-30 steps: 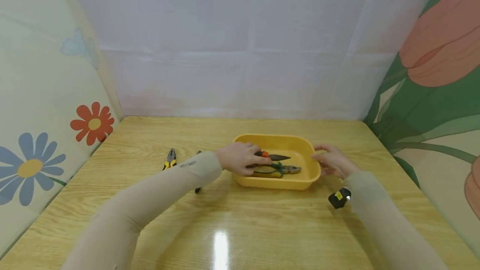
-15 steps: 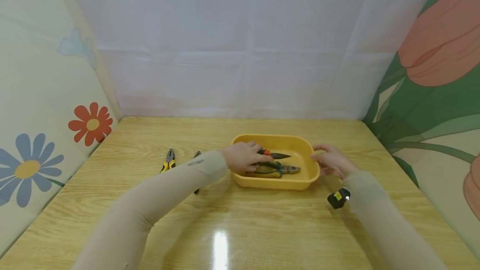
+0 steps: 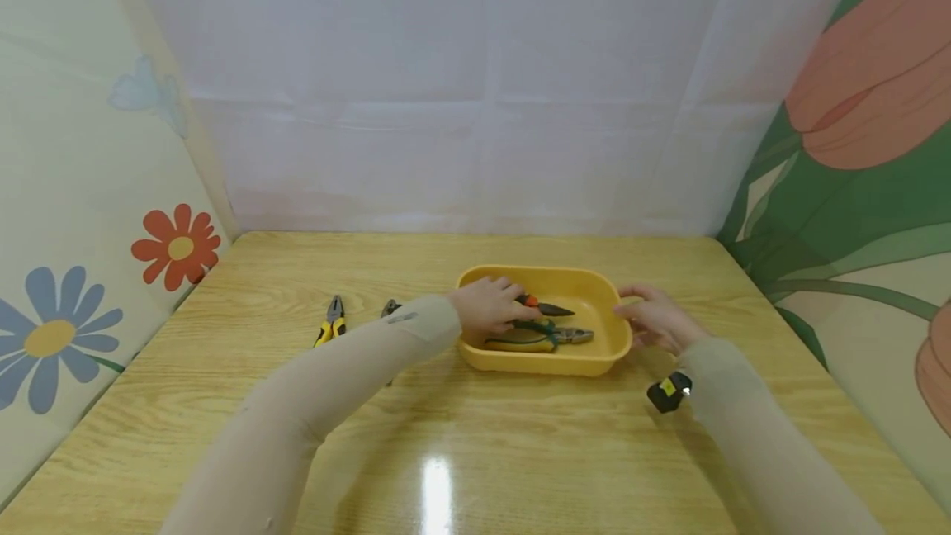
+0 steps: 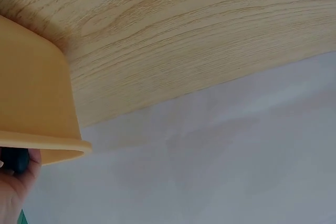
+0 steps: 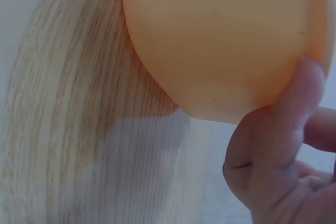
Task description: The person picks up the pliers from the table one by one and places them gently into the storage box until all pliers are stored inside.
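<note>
My left hand [image 3: 486, 306] reaches into the yellow tray [image 3: 550, 364] and grips long-nose pliers [image 3: 553, 310] by the handle, their dark pointed tip to the right and orange-red showing by the fingers. The dark handle end [image 4: 14, 159] lies between the fingers in the left wrist view, under the tray's rim. Just in front in the tray lie yellow-and-green combination pliers [image 3: 574, 336], partly behind the left fingers. At the tray's right end my right hand [image 3: 657, 320] pinches the rim, its thumb [image 5: 302, 93] against the outer wall in the right wrist view.
Yellow-and-black pliers [image 3: 334, 320] lie on the wooden table [image 3: 550, 452] at the left. Another dark tool [image 3: 390, 307] is mostly covered by the left forearm. What looks like a black-and-yellow tape measure [image 3: 669, 391] sits by the right wrist. A white sheet [image 3: 475, 106] hangs behind.
My left hand has shifted slightly right and away from me inside the tray, uncovering more of the combination pliers' handles. The right hand and the tray keep their places.
</note>
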Demonstrator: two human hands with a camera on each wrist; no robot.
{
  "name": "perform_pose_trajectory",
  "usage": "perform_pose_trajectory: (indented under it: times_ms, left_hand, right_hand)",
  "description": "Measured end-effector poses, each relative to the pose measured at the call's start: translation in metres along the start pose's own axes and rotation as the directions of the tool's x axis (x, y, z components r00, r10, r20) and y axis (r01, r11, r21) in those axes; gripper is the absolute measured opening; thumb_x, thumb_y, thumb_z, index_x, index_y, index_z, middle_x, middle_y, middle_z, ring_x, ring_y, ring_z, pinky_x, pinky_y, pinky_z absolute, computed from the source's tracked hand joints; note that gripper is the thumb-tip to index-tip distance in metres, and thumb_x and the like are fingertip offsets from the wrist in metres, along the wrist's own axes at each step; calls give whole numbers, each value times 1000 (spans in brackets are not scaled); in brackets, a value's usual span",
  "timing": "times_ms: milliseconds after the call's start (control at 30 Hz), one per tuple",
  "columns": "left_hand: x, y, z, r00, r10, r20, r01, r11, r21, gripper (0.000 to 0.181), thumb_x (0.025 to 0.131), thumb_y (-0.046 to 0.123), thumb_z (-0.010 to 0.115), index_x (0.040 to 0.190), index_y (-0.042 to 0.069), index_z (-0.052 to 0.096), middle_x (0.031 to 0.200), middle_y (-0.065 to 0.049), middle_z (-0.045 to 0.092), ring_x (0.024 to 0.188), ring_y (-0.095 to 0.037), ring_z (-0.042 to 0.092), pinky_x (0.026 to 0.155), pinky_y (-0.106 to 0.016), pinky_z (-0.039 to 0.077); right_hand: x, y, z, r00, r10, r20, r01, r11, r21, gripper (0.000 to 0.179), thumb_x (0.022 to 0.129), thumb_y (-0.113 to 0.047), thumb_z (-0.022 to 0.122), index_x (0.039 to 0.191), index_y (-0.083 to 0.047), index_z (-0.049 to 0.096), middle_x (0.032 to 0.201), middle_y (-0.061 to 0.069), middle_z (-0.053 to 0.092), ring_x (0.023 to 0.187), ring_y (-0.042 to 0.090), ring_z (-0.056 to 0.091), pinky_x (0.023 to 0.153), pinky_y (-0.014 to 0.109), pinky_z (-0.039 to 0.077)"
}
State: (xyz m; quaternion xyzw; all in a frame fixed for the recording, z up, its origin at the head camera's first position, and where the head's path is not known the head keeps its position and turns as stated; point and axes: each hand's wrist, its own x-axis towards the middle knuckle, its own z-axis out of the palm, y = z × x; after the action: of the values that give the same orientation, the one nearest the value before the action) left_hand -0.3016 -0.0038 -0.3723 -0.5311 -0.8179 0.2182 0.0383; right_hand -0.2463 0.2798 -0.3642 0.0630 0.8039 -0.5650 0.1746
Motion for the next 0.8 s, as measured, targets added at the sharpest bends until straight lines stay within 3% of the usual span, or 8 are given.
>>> perform_pose_trajectory:
  times_ms: [133, 400, 800]
  left_hand:
    - [8, -2, 6, 1000, -13, 19, 12, 999, 47, 59, 100, 48, 46, 153, 30, 30, 140, -5, 45, 120, -21, 48, 89, -34, 47]
    - [17, -10, 11, 996, -17, 85, 24, 996, -85, 67, 97, 48, 51, 155, 25, 27, 145, -6, 39, 127, -23, 43, 99, -36, 42]
    - [22, -15, 19, 997, 1, 71, 10, 989, -146, 72, 95, 50, 53, 155, 21, 26, 147, -6, 37, 131, -23, 39, 107, -37, 33]
  right_hand:
    - [0, -1, 0, 1000, 4, -2, -4, 1000, 1, 53, 99, -9, 49, 144, 8, 27, 105, 14, 58, 78, 14, 62, 65, 32, 55]
    - [-1, -2, 1, 1000, 9, -1, -9, 1000, 4, 53, 99, -8, 48, 145, 7, 26, 109, 17, 57, 80, 14, 63, 67, 33, 56]
    - [0, -1, 0, 1000, 15, -7, -15, 1000, 4, 54, 99, -10, 49, 145, 7, 26, 107, 15, 58, 79, 14, 63, 66, 32, 55]
